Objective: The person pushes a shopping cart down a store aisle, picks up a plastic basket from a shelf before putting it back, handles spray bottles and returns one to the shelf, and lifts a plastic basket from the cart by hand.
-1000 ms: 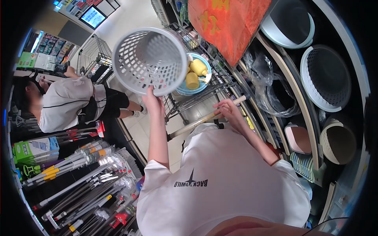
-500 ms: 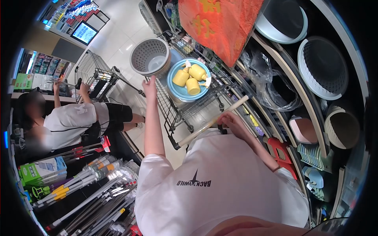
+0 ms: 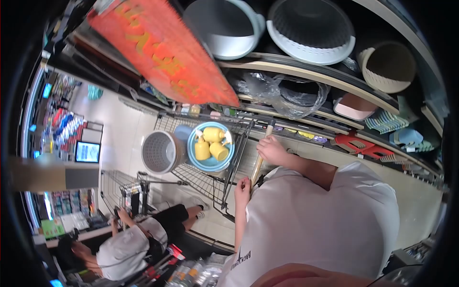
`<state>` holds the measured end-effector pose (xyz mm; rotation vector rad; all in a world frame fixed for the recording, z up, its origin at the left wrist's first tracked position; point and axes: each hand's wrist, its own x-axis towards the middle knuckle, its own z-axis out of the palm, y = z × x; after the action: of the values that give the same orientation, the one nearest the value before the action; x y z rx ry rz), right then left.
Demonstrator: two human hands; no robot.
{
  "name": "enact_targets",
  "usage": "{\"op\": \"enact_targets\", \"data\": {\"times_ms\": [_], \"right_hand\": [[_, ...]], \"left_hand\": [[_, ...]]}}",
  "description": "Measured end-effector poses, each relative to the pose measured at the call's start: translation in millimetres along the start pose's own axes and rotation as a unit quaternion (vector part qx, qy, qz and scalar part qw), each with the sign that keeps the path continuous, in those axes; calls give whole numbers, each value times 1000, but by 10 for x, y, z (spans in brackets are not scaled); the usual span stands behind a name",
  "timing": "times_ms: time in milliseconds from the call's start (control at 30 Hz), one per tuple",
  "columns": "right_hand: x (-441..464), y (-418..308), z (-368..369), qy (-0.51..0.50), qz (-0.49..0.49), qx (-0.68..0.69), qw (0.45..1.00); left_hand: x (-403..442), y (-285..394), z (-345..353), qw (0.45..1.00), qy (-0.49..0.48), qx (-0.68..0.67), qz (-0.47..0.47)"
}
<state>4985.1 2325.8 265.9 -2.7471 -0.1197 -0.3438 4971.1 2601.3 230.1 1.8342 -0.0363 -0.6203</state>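
A wire shopping cart stands before me with its pale handle. My right hand is wrapped round the upper part of that handle. At its lower end, my left hand has curled fingers against the bar. Inside the cart sits a round light-blue basin. Three yellow spray bottles with white trigger heads lie in it. Beside the basin is a stack of grey perforated baskets, with another blue item partly hidden behind.
Shelves with a white laundry basket, a beige bin and a plastic-wrapped item line the right. An orange-red sign hangs over the cart. Another person stands with a second cart at lower left.
My left hand has left the grey baskets' rim and come back to the cart handle. My right hand stays on the handle. The view has turned, with the cart now lower in it.
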Motion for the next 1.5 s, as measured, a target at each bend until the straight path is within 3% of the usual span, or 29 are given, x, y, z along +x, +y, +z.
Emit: {"op": "enact_targets", "data": {"times_ms": [67,267,367,500,567,700,767,867,967,1033,1200,1367,1500], "right_hand": [[4,69,95,7,-5,-26,1000],[-42,321,133,-15,-49,-1,999],[-87,407,73,-28,-82,9,996],[-83,571,-32,-44,-174,3,984],[-51,696,-83,-116,-224,-10,968],[-69,988,-151,-156,-272,46,949],[-121,1198,-44,-90,-342,111,929],[-159,1410,-210,-123,-360,85,921],[-203,1603,-413,-101,-394,88,909],[-227,1708,-530,-148,-387,134,900],[-326,1926,-453,-122,-415,159,887],[-353,2041,-480,-123,-419,176,882],[-338,2050,-552,-183,-399,155,885]], "left_hand": [[-6,58,0,1000,-2,-2,-30],[212,787,-82,995,10,80,56],[341,1522,143,992,30,96,73],[629,2371,604,974,37,132,178],[777,2822,899,966,24,134,221],[1008,3681,1500,937,52,113,325],[1152,3953,1723,906,111,156,378],[1420,4209,2003,845,186,241,440],[1597,4358,2232,863,214,260,377],[1733,4411,2347,905,182,189,336],[1825,4495,2598,929,138,115,324],[1851,4559,2724,912,191,100,348],[1724,4760,2867,895,246,138,347]]}}
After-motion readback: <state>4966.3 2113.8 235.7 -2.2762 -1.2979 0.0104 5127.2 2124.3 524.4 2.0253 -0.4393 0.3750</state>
